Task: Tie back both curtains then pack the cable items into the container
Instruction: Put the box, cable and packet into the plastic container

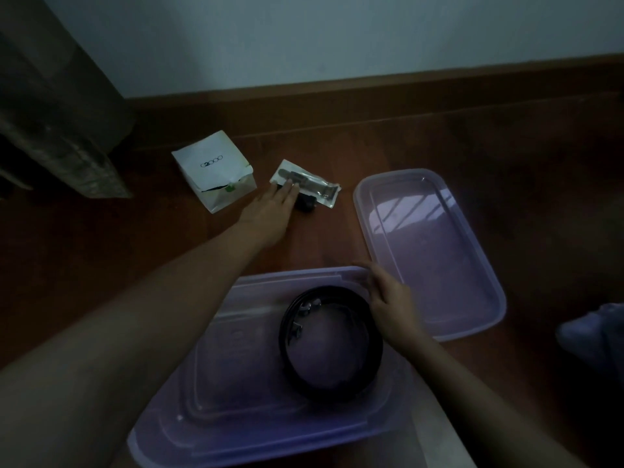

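Inside clear container [209, 383], coiled black cable [329, 339]

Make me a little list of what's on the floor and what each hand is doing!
container: clear plastic container, open, nearest the person
in container: coiled black cable
lid: lid, off, on the floor to the right
packet: clear packet with a dark item, on the floor
bag: white bag, left of the packet
left hand: left hand, fingers on the packet
right hand: right hand, at the container's far rim

White paper bag [213, 170] on wooden floor [439, 143]; wall [337, 38] behind.
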Available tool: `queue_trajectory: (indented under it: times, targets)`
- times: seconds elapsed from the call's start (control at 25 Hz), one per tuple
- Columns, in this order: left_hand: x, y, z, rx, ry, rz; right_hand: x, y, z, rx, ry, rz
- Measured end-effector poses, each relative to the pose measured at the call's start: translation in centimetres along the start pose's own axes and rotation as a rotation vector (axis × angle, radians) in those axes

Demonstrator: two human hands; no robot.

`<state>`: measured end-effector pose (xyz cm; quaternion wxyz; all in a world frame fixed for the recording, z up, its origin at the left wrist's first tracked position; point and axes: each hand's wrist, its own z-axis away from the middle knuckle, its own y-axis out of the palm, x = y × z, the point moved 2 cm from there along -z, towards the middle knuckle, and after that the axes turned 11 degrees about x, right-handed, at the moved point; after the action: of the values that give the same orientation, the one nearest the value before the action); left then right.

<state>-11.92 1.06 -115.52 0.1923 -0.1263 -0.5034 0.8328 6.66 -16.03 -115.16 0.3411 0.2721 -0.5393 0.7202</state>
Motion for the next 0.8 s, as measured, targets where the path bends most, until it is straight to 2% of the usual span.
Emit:
queue_trajectory:
  times: [0.16,0.24,0.32,0.36,0.4,0.52,0.56,0.64,0.72,0.8]
  targets:
    - [-0.5,-0.2,-0.4,-0.110,-0.004,-0.254,0.0,0.0,0.0,-0.004,-0.004,0.009]
    - [-0.8,-0.2,-0.1,-0.069,0.008,-0.162,0.0,-0.1,0.1,-0.007,-0.004,0.003]
    - [-0.6,-0.5,0.5,-0.013,0.016,0.069,0.3,-0.1,0.2,-0.006,-0.008,0.013]
    - [-0.6,-0.7,1.2,-0.035,0.045,0.189,0.4,-0.2,0.3,-0.006,-0.011,0.022]
    - [-0.7,-1.1,2.2,-0.109,0.098,0.295,0.4,-0.1,0.2,-0.008,-0.015,0.037]
    - [-1.8,-2.1,7.6,-0.541,0.364,0.569,0.4,-0.1,0.1,-0.017,-0.019,0.036]
    - [-2.3,-2.1,9.5,-0.605,0.460,0.616,0.4,-0.1,0.1,-0.012,-0.021,0.000]
    - [-3.5,-1.1,12.9,-0.551,0.647,0.546,0.2,0.0,0.1,0.009,-0.007,-0.057]
    - [-4.8,1.2,14.5,-0.426,0.781,0.279,0.2,0.0,0.1,0.017,0.005,-0.060]
    - [-6.6,3.5,14.4,-0.327,0.787,-0.035,0.2,0.0,0.1,0.018,-0.001,-0.050]
